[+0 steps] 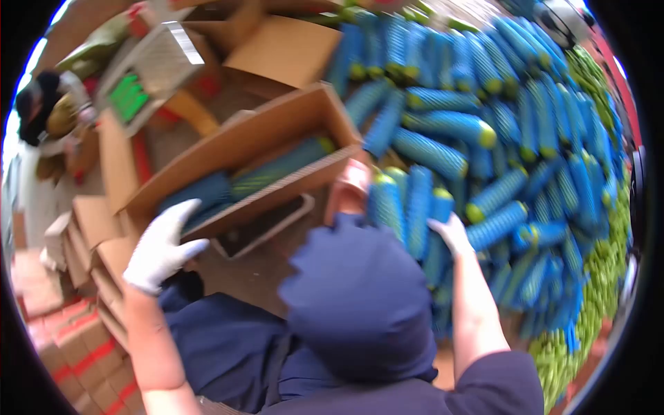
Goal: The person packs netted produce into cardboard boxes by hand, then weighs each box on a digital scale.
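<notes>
Head view: left hand (158, 252) spread open beside carton (235, 142); right hand (453, 235) at netted vegetables (418, 211) right of carton, grip unclear. Vegetables likely firm, bruisable; best held mid-body.

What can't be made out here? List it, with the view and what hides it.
All in the head view:
- Right hand: its grip, blurred against the blue-netted vegetables.
- Carton: its floor, hidden by near wall and contents.
- Green pieces: what they are, blurred.
- Pile's far extent: cut off by the top edge.
</notes>
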